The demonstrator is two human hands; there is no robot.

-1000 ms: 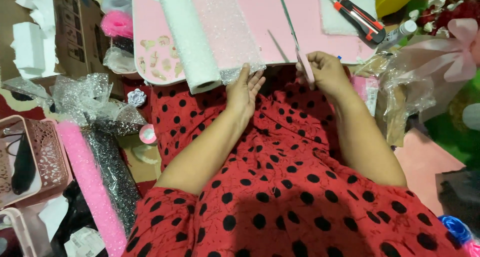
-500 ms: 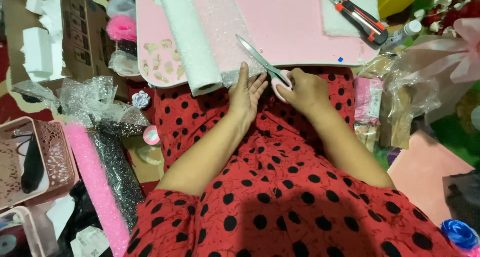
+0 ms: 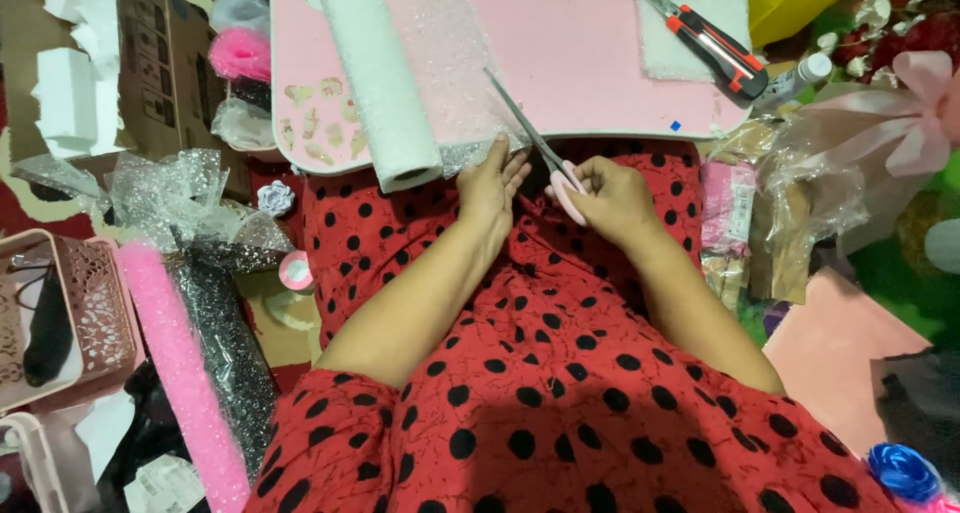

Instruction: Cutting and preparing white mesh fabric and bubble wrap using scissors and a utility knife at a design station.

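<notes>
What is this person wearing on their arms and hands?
Both forearms are bare, and so are the left hand and right hand: no gloves, rings or watch show. Short red sleeves with black dots cover the upper arms.

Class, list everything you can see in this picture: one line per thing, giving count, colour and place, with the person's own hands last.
Table: one, pink, top centre.
Mesh roll: one, white, on the table's left part.
Scissors: one pair, pink handles, at the table's near edge.
Utility knife: one, red and black, table's top right.
Foam blocks: several, white, top left on cardboard.
Basket: one, pink, left edge.
Pink mesh roll: one, bright pink, lower left.
Ribbon bow: one, pale pink, right.
Blue ribbon: one, bottom right corner.
Left hand: one, on the mesh edge.
Right hand: one, holding the scissors.
</notes>
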